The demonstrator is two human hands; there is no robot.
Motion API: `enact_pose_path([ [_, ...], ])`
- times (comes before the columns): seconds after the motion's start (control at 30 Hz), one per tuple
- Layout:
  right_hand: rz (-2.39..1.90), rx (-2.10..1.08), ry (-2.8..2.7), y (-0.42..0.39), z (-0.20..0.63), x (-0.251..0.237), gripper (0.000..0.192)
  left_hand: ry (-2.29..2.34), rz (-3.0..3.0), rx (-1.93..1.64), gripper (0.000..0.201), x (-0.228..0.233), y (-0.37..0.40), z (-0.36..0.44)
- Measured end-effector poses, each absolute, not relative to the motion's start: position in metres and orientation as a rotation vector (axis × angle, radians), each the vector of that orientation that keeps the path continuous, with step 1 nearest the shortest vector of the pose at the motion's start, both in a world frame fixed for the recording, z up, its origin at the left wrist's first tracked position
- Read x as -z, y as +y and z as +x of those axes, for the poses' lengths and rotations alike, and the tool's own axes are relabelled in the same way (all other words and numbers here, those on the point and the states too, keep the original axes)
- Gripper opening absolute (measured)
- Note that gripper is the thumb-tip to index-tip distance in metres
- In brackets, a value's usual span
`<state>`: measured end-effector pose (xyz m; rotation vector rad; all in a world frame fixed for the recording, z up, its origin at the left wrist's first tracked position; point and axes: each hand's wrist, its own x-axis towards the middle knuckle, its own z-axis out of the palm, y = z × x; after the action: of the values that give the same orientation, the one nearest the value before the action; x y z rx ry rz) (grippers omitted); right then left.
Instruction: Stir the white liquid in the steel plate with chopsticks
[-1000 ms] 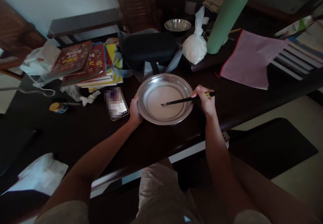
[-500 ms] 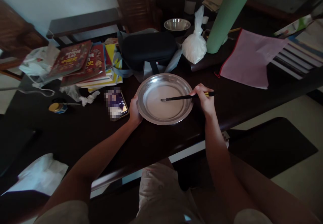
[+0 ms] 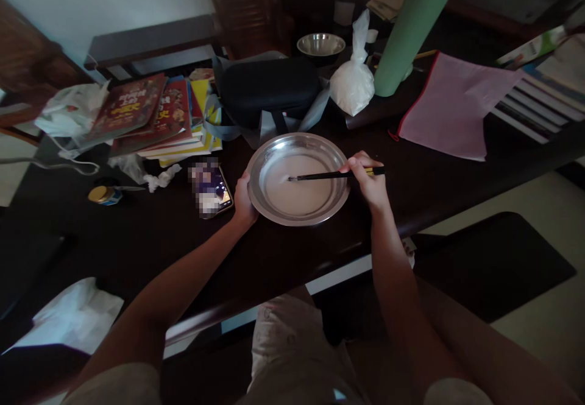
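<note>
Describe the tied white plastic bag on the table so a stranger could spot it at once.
Start at the wide steel dish in front of the person on the dark table, then look past it to the right of the black case. The white plastic bag sits there beside the green tube: plump, knotted on top, unlike the flat pink folder.

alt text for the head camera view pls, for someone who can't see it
A person's right hand holds dark chopsticks with the tips in a pale liquid inside a shallow metal dish, while the left hand grips the dish's near-left rim. The dish sits on a dark table cluttered with books, a phone and a black case.
</note>
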<state>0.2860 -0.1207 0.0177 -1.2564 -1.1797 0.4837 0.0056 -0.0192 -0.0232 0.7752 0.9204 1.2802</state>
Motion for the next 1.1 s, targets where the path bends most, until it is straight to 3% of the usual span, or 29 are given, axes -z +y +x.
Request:
enact_pose_path([
  [0.33,-1.264,-0.478,-1.161,-0.1215,0.2861,-0.0188,0.062,0.909,0.760,-1.271,0.029,0.0230,-0.0203,0.0063],
  [0.67,-1.245,-0.499,-1.137,-0.1211,0.2860,-0.0183,0.063,0.915,0.753,-1.260,0.016,0.0225,-0.0193,0.0038],
  [0.93,-1.275,-0.493,-1.148,-0.1211,0.2876,-0.0183,0.064,0.931,0.763,-1.274,0.030,0.0226,-0.0200,0.0061],
  [1.1,-1.275,-0.511,-1.203,-0.1210,0.2869,-0.0186,0.062,0.912,0.752,-1.259,0.026,0.0215,-0.0204,0.0053],
])
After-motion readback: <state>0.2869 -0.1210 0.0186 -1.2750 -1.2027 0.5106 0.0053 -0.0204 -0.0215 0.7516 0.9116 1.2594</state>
